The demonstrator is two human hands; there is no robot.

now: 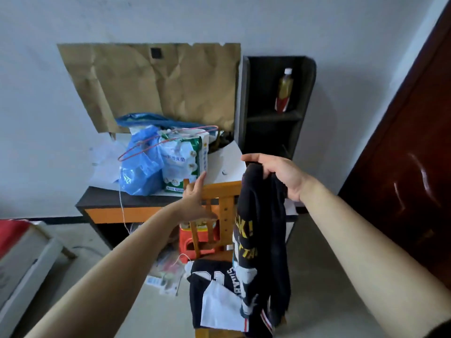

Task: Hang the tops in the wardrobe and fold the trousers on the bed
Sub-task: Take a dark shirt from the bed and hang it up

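Right hand (275, 176) grips black top (261, 228) by its bunched upper end, lifted off the chair (219, 191) so it hangs free, at 3 o'clock from left hand (195, 198). Left hand wide, fingers spread, holding nothing, reaching toward red hanger (168, 139) at 11 o'clock, on the bags on the tabletop (102, 193). Likely fetching it for the top. Jersey (214, 286) waits on chair seat at 6 o'clock. Wardrobe not in view

A blue plastic bag (139, 172) and a green-and-white package (185, 162) are sitting on a dark desk (102, 198) just beyond the left hand (195, 201). A bottle (284, 90) is standing in a black shelf (273, 117) above the right hand (278, 174). A wooden chair (219, 190) is standing between the hands.
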